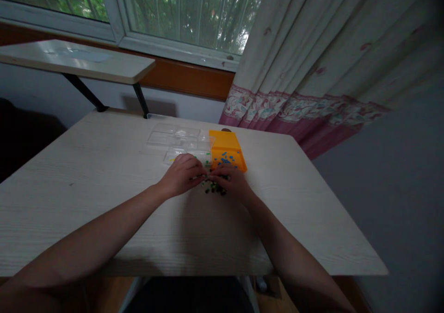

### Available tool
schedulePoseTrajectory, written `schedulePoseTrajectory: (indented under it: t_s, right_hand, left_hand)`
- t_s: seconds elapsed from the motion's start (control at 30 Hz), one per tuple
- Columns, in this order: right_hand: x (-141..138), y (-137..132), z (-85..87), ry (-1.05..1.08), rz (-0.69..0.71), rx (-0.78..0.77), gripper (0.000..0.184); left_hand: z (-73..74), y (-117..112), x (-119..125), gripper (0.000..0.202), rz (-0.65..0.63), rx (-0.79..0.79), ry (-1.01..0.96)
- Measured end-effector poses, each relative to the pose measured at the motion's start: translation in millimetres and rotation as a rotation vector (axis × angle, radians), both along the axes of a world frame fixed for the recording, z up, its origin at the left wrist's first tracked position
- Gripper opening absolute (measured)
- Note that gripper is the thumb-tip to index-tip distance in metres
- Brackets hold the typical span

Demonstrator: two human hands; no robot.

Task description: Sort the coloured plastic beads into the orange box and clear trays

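Over a small pile of dark, green and pale little pieces (215,189), my left hand (183,175) and my right hand (233,182) almost meet at the fingertips. Both hands have their fingers drawn together in a pinch. Whatever lies between the fingertips is too small to make out. Just behind my right hand sits an orange tray (242,160) with several small blue pieces (225,157) in it. Clear plastic compartment boxes (169,139) lie beyond my left hand, and a few green and yellow bits show in the nearer one.
The pale wooden table (114,202) carries all of this. A raised shelf (104,63) on black legs stands at the back left. Behind the table are a window (187,16) and a patterned curtain (294,81). A dark round object (226,129) peeks out behind the orange tray.
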State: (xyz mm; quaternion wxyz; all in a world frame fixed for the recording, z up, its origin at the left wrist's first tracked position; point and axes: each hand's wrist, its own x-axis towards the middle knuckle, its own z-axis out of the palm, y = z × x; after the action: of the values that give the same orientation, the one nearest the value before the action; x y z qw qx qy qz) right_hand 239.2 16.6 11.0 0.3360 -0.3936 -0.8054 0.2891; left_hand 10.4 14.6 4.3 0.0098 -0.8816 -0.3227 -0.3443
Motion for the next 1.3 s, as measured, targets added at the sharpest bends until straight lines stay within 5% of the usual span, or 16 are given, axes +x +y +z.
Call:
schedulePoseTrajectory:
  t_s: [0.13, 0.47, 1.13, 1.3]
  right_hand:
    - [4.1, 1.4, 3.7, -0.072, 0.027, 0.092, 0.012]
    - [4.7, -8.8, 11.6, -0.461, 0.229, 0.244, 0.011]
    - [4.7, -6.1, 11.8, -0.423, 0.192, 0.244, 0.012]
    - [6.0, -1.3, 8.3, -0.354, 0.161, 0.223, 0.010]
  left_hand:
    - [1.4, 1.1, -2.6, 0.013, 0.052, -0.064, -0.019]
    - [-2.7, 18.7, -18.6, 0.015, 0.437, -0.089, -0.320]
    - [-7.6, 18.9, -18.3, 0.020, 0.432, -0.117, -0.224]
    - [-2.8, 13.2, -15.7, 0.024, 0.326, -0.094, -0.212]
